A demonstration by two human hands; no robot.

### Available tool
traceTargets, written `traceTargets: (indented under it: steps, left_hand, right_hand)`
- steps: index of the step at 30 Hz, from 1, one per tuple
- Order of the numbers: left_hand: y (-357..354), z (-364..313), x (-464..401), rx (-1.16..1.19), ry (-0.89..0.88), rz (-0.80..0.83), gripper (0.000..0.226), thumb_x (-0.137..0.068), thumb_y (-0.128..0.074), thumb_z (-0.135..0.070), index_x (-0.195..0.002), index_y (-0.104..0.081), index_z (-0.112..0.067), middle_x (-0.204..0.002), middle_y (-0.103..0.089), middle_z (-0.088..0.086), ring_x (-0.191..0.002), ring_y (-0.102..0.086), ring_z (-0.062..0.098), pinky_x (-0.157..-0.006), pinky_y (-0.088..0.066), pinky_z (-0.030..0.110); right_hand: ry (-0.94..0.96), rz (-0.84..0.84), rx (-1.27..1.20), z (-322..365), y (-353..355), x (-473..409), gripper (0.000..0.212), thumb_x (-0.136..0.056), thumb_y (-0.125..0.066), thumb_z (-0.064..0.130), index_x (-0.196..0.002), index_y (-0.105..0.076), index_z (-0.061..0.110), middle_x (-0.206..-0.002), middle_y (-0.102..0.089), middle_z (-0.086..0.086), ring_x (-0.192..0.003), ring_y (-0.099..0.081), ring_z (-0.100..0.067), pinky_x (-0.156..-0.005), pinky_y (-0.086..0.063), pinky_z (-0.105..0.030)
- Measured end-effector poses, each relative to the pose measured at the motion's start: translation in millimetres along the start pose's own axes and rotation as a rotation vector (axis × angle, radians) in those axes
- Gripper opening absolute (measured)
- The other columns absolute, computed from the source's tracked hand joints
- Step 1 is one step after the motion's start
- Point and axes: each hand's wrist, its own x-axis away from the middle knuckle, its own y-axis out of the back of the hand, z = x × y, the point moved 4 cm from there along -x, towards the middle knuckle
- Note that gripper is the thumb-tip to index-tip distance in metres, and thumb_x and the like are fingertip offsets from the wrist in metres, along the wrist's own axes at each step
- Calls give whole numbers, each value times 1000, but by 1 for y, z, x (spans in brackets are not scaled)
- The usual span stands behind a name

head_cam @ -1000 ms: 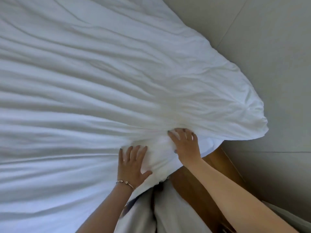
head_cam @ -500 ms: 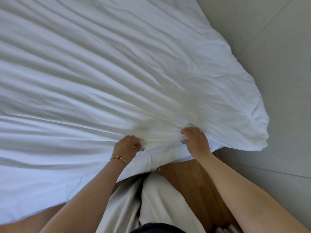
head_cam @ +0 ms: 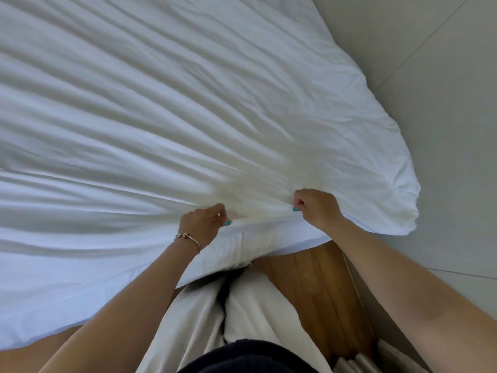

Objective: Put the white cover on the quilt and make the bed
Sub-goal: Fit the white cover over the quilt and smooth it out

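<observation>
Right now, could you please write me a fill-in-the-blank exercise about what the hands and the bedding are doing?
1. Both hands grip the near edge of the ____ cover.
2. The left hand wears a ____ on its wrist.
3. The floor under the cover's edge is made of ____.
4. The fingernails on the right hand are painted ____.

Missing words: white; bracelet; wood; teal

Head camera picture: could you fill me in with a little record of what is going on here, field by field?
Setting: a bed covered by a white cover, rumpled in long folds
Left hand: pinches the cover near its edge
Right hand: grips the cover near the same edge, apart from the left
Bracelet: on the left wrist
Cover's corner: bunched, hanging past the bed at right
Floor: wooden boards below the edge
Clothing: pale trousers at the bottom
Stage: cover on the bed, not yet smooth
</observation>
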Motion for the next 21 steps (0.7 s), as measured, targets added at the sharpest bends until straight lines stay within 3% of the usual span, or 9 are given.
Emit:
traceTargets:
  steps: [3,5,7,9,12,15,17,19,21]
  left_hand:
    - [-1,-1,-7,74,-49,100,14,-102,-37,-34,-98,-47,-25,-74,-60,1,-68,-56,26,-61,-40,32]
    - [-13,12,2,144,-25,241,21,-102,-30,-40,-94,-44,-26,-71,-55,4,-63,-52,25,-61,-41,32]
    - [-34,32,24,93,3,388,25,-101,-29,-47,-100,-47,-31,-85,-61,4,-76,-58,25,-71,-47,33]
    - [-52,52,46,8,46,466,35,-101,-27,-50,-119,-49,-30,-105,-64,6,-93,-60,27,-85,-49,36]
    - [-61,60,56,-56,88,513,41,-102,-23,-49,-132,-43,-30,-119,-60,7,-103,-58,27,-87,-47,35]
    - [-66,53,68,-150,58,572,43,-101,-26,-49,-141,-32,-36,-137,-51,3,-118,-54,27,-94,-44,36]
    - [-73,52,81,-315,5,697,54,-97,-31,-52,-148,-14,-44,-153,-32,1,-134,-40,27,-103,-38,40]
    - [-78,60,98,-535,-59,920,67,-92,-38,-54,-149,-2,-49,-161,-8,-1,-146,-16,29,-111,-28,47]
    - [-67,71,107,-511,-88,936,59,-93,-40,-50,-147,-18,-50,-160,-11,-7,-146,-16,26,-113,-28,48]
  right_hand:
    - [-15,-43,-78,0,9,12,10,-99,-50,14,-89,-50,17,-67,-53,2,-59,-49,-20,-55,-40,-32]
    - [15,74,-123,9,-3,23,9,-101,-45,11,-95,-45,18,-72,-53,1,-64,-51,-23,-58,-36,-32]
    - [75,255,-134,27,-32,40,22,-97,-44,4,-109,-48,22,-94,-59,3,-81,-56,-21,-67,-39,-31]
    - [120,445,-113,47,-63,50,37,-94,-44,4,-123,-47,28,-114,-59,4,-94,-55,-18,-74,-40,-29]
    - [148,610,-10,64,-81,42,38,-95,-44,10,-128,-44,27,-112,-53,-2,-93,-50,-19,-70,-35,-27]
    - [184,673,114,66,-81,37,35,-94,-45,15,-126,-43,29,-108,-50,1,-90,-47,-17,-65,-35,-22]
    - [165,683,258,56,-84,41,29,-97,-43,22,-125,-43,29,-122,-54,-3,-97,-48,-16,-79,-40,-25]
    - [65,722,413,35,-80,46,39,-101,-36,33,-139,-41,26,-144,-46,0,-121,-48,-17,-98,-40,-26]
    - [19,722,487,21,-70,46,45,-101,-37,29,-146,-41,25,-146,-44,3,-132,-45,-19,-104,-40,-30]
